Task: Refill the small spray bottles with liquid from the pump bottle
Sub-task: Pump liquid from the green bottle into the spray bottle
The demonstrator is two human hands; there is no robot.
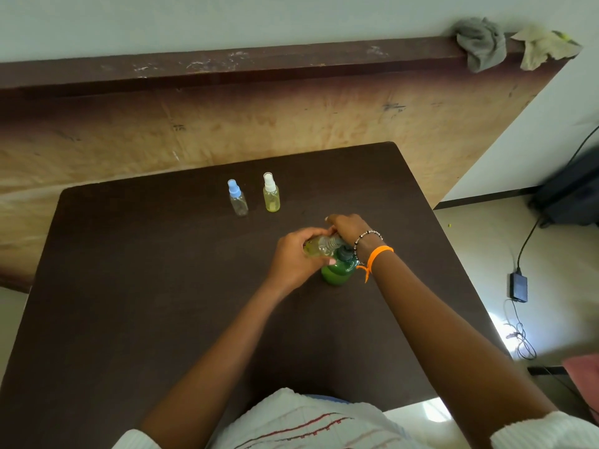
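A green pump bottle point(337, 270) stands near the middle of the dark table point(162, 286). My left hand point(296, 257) grips a small uncapped spray bottle point(319, 246), tilted on its side with its open neck at the pump's spout. My right hand point(348, 229) sits on top of the pump head, fingers curled over it; the head itself is hidden. Farther back stand two capped spray bottles: a clear one with a blue cap point(237, 198) and a yellowish one with a white cap point(271, 193).
A wooden board leans behind the table, with two rags point(483, 43) on its ledge at the top right. A power adapter and cables point(518, 288) lie on the floor to the right, beside a dark bag.
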